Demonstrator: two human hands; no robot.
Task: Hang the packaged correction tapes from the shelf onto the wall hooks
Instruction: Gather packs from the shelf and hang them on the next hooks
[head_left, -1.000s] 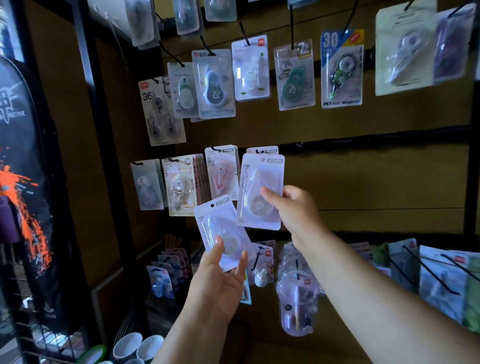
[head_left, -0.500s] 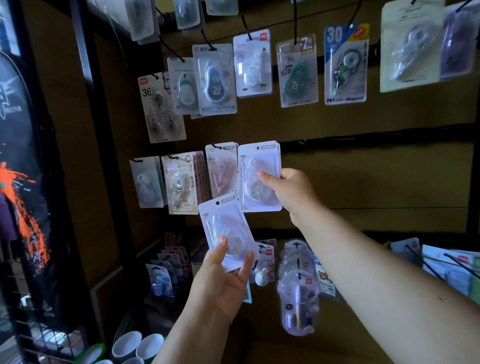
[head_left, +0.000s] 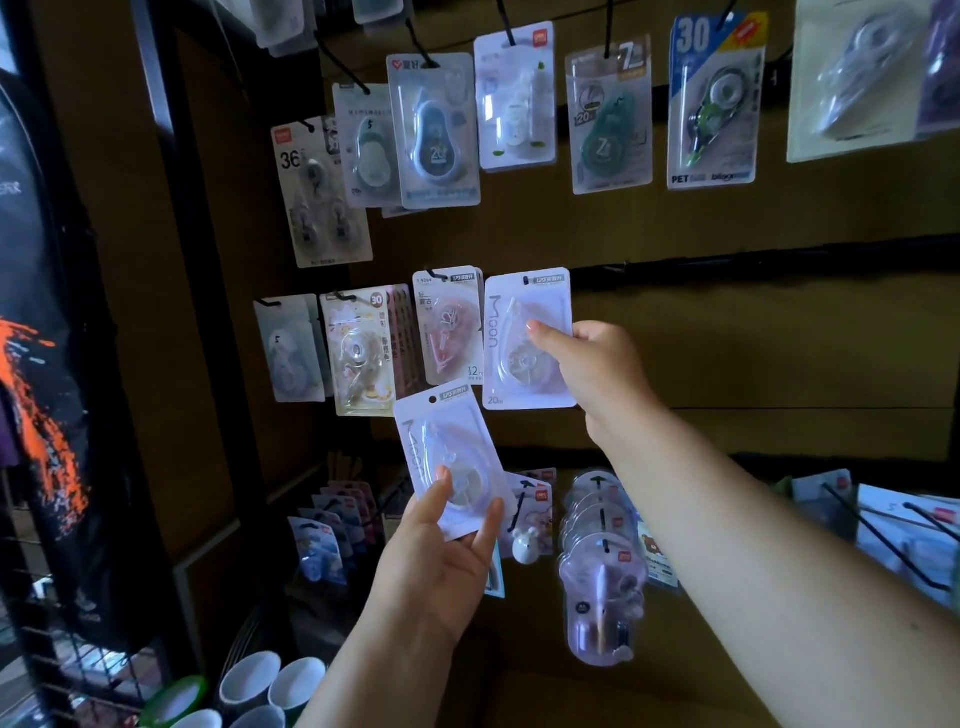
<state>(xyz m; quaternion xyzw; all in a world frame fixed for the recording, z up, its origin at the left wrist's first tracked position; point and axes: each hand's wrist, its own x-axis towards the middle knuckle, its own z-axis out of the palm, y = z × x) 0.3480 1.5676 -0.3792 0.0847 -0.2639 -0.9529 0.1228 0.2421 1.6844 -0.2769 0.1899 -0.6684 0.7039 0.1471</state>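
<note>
**Two white tape packs held up at a crowded hook wall**

The right hand (head_left: 592, 374) pinches a white correction tape pack (head_left: 524, 338) by its right edge, thumb on the clear blister, and holds it upright against the middle row of the wall, its top hole up at the black rail (head_left: 753, 257). The left hand (head_left: 441, 561) grips a second white pack (head_left: 449, 462) lower down, tilted a little to the left, thumb and fingers curled round its bottom end.

Just left of the raised pack hangs a pink pack (head_left: 448, 327) on a black hook, its edge touching or nearly touching the white card. Further left in the same row are a stack of pink-edged packs (head_left: 363, 353) and a pale pack (head_left: 288, 348). The top row carries more packs, among them a blue one marked 30 (head_left: 714, 98) and a green one (head_left: 609, 114). Below the hands, a row of rounded lilac packs (head_left: 602, 592) sticks out on a long hook, close under the right forearm, and bare black hooks (head_left: 883, 535) jut out at the far right.

The wall (head_left: 753, 338) is brown board in a black frame, dimly lit. White cups (head_left: 270, 686) stand at the bottom left, beside a wire rack (head_left: 67, 649) with a dark backpack splashed orange (head_left: 36, 389).
</note>
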